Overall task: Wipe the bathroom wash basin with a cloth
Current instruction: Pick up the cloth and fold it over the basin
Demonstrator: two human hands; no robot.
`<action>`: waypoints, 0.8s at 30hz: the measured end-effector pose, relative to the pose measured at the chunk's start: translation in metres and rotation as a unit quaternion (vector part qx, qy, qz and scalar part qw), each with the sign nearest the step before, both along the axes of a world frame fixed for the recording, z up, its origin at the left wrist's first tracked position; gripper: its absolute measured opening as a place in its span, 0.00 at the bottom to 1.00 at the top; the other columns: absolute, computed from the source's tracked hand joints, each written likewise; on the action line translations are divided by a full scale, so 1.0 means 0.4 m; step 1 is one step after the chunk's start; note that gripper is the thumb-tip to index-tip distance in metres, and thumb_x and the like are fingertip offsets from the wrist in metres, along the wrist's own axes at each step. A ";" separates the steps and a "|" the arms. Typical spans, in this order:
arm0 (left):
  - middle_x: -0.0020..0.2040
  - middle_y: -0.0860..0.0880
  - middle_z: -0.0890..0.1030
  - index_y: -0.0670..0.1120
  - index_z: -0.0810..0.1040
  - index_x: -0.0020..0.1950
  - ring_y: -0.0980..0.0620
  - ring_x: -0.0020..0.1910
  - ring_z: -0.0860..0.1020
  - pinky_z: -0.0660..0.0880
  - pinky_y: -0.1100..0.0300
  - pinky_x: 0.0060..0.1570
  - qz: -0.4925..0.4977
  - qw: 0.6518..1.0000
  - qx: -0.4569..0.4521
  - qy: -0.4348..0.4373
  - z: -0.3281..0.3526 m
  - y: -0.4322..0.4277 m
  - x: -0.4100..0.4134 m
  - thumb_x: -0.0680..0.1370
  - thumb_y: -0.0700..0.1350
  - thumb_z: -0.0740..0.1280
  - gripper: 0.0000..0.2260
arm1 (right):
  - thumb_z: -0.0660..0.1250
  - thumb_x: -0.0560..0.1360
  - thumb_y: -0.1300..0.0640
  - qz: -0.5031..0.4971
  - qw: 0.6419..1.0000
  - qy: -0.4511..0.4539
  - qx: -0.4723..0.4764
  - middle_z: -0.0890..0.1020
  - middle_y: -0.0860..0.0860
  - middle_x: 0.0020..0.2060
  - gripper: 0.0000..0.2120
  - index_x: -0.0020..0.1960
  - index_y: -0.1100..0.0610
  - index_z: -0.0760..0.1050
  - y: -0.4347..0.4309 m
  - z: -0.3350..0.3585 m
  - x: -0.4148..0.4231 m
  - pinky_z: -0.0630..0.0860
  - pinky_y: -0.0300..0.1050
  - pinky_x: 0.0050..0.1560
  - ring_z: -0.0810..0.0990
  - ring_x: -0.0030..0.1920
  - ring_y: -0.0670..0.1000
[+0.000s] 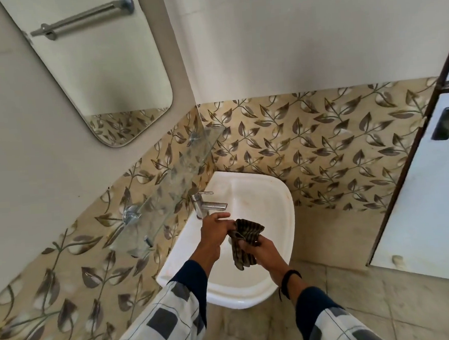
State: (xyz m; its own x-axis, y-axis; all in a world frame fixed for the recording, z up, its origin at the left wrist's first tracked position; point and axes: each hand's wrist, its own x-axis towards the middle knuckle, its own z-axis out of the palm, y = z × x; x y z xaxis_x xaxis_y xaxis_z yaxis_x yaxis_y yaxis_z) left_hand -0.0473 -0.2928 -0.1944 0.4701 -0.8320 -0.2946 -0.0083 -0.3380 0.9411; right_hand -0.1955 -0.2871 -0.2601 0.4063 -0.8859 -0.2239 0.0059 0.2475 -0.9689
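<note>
Head view: white glazed wash basin (282, 213), rounded, centre frame, its bowl showing faint brownish staining. Dark striped cloth (246, 234), crumpled and soft, is held above the bowl, lower centre. Left hand (215, 231) pinches its upper edge; right hand (263, 250) has fingers curled round its lower part. Chrome tap (207, 203) stands at the basin's left rim, just below a glass shelf (171, 184).

1. The wash basin (279, 208) is white glazed ceramic, glossy and smooth, with faint brownish staining.
2. The tap (210, 204) is polished, bright metal.
3. The cloth (246, 237) is limp woven fabric, dark-striped and matt.
4. The glass shelf (171, 189) is clear but smeared.
5. The leaf-patterned wall tiles (322, 147) look smooth with a soft sheen; the floor tiles (359, 293) are duller and mottled.
</note>
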 end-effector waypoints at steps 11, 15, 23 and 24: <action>0.47 0.47 0.84 0.46 0.83 0.50 0.50 0.49 0.81 0.79 0.55 0.48 0.047 0.998 0.018 -0.028 -0.123 0.035 0.018 0.75 0.29 0.63 0.15 | 0.69 0.76 0.52 -0.075 0.994 -0.041 0.068 0.86 0.49 0.49 0.09 0.56 0.49 0.79 0.010 -0.083 0.036 0.82 0.45 0.43 0.86 0.47 0.49; 0.50 0.47 0.82 0.44 0.82 0.51 0.50 0.51 0.80 0.80 0.54 0.50 0.036 0.996 -0.009 -0.079 -0.150 0.049 0.037 0.77 0.29 0.62 0.14 | 0.67 0.75 0.55 -0.093 0.992 -0.035 0.078 0.86 0.50 0.48 0.09 0.55 0.51 0.78 -0.015 -0.086 0.052 0.83 0.45 0.42 0.85 0.47 0.51; 0.48 0.48 0.83 0.46 0.82 0.52 0.54 0.47 0.81 0.78 0.63 0.42 0.036 0.996 -0.027 -0.072 -0.196 0.054 0.087 0.78 0.36 0.69 0.06 | 0.71 0.74 0.56 -0.095 0.992 -0.018 0.075 0.85 0.51 0.51 0.11 0.56 0.51 0.76 -0.053 -0.119 0.088 0.82 0.51 0.50 0.84 0.50 0.52; 0.48 0.48 0.83 0.46 0.82 0.52 0.53 0.47 0.81 0.78 0.62 0.43 0.040 0.997 -0.024 -0.061 -0.203 0.056 0.089 0.78 0.37 0.69 0.06 | 0.72 0.73 0.57 -0.075 0.995 -0.013 0.062 0.84 0.52 0.51 0.14 0.57 0.52 0.75 -0.050 -0.124 0.091 0.82 0.53 0.52 0.83 0.51 0.52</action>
